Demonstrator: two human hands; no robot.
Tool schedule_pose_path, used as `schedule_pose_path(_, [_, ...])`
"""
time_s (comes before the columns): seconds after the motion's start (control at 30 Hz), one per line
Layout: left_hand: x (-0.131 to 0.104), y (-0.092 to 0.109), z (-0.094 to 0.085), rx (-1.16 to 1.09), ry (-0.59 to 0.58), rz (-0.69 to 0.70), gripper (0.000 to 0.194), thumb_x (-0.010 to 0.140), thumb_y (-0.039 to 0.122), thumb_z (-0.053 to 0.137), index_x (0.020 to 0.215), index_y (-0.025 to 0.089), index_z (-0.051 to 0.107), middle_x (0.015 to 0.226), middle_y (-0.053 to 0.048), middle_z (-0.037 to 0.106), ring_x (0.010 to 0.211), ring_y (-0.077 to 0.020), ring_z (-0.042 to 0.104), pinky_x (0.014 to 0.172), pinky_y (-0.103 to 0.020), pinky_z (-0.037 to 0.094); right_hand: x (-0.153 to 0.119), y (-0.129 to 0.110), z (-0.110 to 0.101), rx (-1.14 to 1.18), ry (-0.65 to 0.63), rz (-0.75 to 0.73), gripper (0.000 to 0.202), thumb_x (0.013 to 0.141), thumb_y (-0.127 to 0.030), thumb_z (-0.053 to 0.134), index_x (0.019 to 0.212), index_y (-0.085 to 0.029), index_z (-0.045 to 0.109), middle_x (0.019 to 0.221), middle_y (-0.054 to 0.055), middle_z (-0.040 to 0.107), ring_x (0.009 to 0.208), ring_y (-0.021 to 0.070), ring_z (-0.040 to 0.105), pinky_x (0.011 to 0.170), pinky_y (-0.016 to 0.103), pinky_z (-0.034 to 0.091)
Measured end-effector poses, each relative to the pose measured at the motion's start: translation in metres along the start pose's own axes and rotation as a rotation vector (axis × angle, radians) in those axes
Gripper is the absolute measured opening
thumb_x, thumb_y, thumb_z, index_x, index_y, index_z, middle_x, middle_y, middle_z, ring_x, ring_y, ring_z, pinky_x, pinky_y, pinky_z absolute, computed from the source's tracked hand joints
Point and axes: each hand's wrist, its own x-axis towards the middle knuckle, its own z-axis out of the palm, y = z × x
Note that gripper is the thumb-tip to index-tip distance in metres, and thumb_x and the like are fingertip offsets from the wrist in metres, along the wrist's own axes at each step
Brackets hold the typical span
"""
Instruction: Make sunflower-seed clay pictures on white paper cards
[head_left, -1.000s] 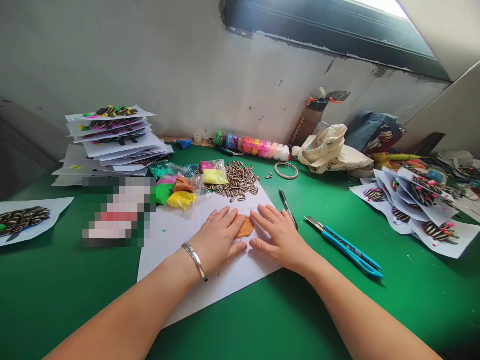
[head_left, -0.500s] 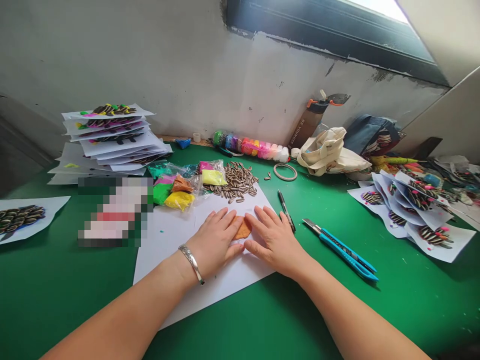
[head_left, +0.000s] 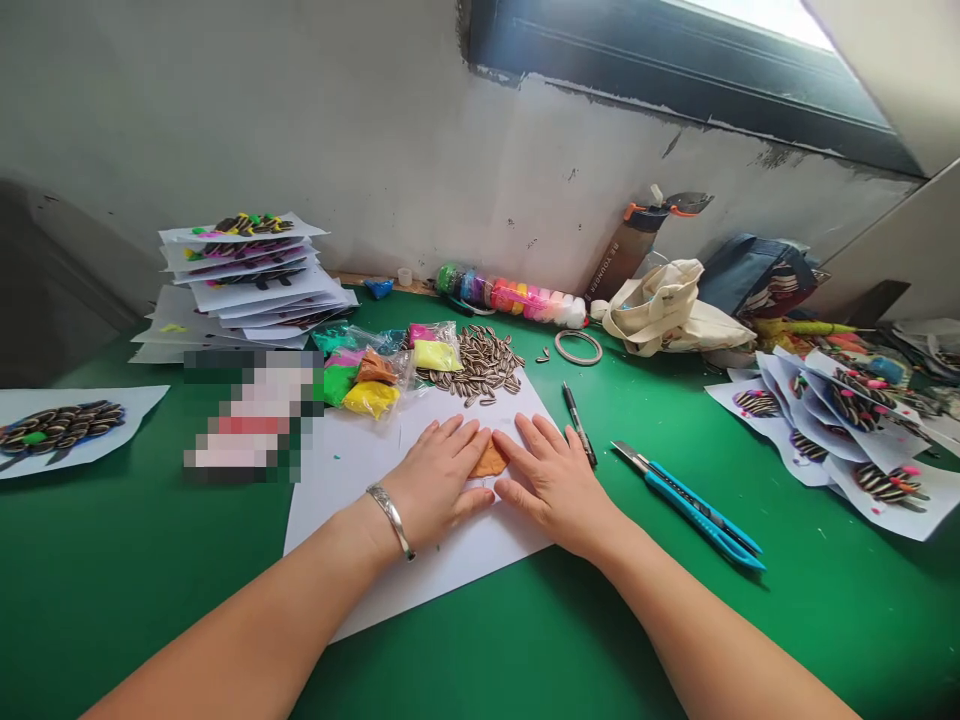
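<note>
A flat orange-brown piece of clay lies on a white sheet of paper, partly covered by fingers from both sides. My left hand, with a silver bracelet at the wrist, rests flat with its fingers spread, the fingertips on the clay's left edge. From the other side, my right hand lies with fingers apart, touching the clay's right edge. Beyond the hands are a pile of striped seeds and bags of coloured clay. A black pen is just right of my right hand.
A blue cutter with its blade out lies at the right, beyond it papers with seed pictures. Stacked papers stand back left. A tape roll, cloth bag and bottle are at the back.
The whole view has shifted slightly, so most objects appear further right. Both hands remain on the clay, with hardly any change in their pose.
</note>
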Motion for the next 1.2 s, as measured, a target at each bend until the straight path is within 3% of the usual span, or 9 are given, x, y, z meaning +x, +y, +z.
schedule_pose_path(0.17, [-0.001, -0.002, 0.002, 0.028, -0.022, 0.031, 0.066, 0.090, 0.050, 0.047, 0.142, 0.013, 0.035, 0.151, -0.015, 0.033, 0.140, -0.0330, 0.023, 0.114, -0.051, 0.020, -0.013, 0.001, -0.006, 0.032, 0.032, -0.073, 0.063, 0.093, -0.057, 0.035, 0.149, -0.038, 0.014, 0.158, 0.004, 0.013, 0.144, 0.0296, 0.011, 0.111, 0.060, 0.016])
schedule_pose_path(0.33, [-0.003, 0.001, 0.002, 0.035, -0.052, 0.026, 0.064, 0.090, 0.053, 0.044, 0.144, 0.019, 0.034, 0.153, -0.014, 0.029, 0.141, -0.0347, 0.020, 0.112, -0.056, 0.019, -0.030, -0.003, -0.004, -0.038, -0.013, -0.182, 0.070, 0.092, -0.057, 0.037, 0.151, -0.033, 0.007, 0.158, 0.006, 0.010, 0.144, 0.0314, 0.008, 0.111, 0.061, 0.015])
schedule_pose_path(0.57, [-0.004, 0.003, 0.002, 0.026, -0.071, 0.010, 0.068, 0.089, 0.054, 0.045, 0.146, 0.020, 0.031, 0.154, -0.013, 0.027, 0.142, -0.0361, 0.015, 0.113, -0.056, 0.016, -0.038, 0.002, 0.007, -0.097, -0.021, -0.176, 0.067, 0.092, -0.061, 0.033, 0.150, -0.033, 0.013, 0.158, 0.007, 0.011, 0.144, 0.0343, 0.010, 0.110, 0.062, 0.016])
schedule_pose_path(0.93, [-0.002, 0.006, 0.000, 0.050, -0.114, -0.020, 0.069, 0.090, 0.053, 0.044, 0.147, 0.019, 0.029, 0.155, -0.013, 0.025, 0.143, -0.0357, 0.013, 0.113, -0.056, 0.014, -0.035, -0.002, 0.003, -0.060, -0.026, -0.142, 0.065, 0.093, -0.060, 0.030, 0.150, -0.035, 0.012, 0.158, 0.007, 0.010, 0.144, 0.0314, 0.011, 0.111, 0.061, 0.016])
schedule_pose_path(1.2, [-0.003, 0.007, 0.000, 0.045, -0.112, -0.020, 0.069, 0.090, 0.055, 0.043, 0.146, 0.019, 0.030, 0.155, -0.015, 0.024, 0.143, -0.0362, 0.013, 0.112, -0.057, 0.016, -0.034, -0.003, 0.003, -0.061, -0.032, -0.143, 0.062, 0.092, -0.060, 0.034, 0.148, -0.041, 0.017, 0.157, 0.006, 0.017, 0.143, 0.0342, 0.014, 0.108, 0.064, 0.017])
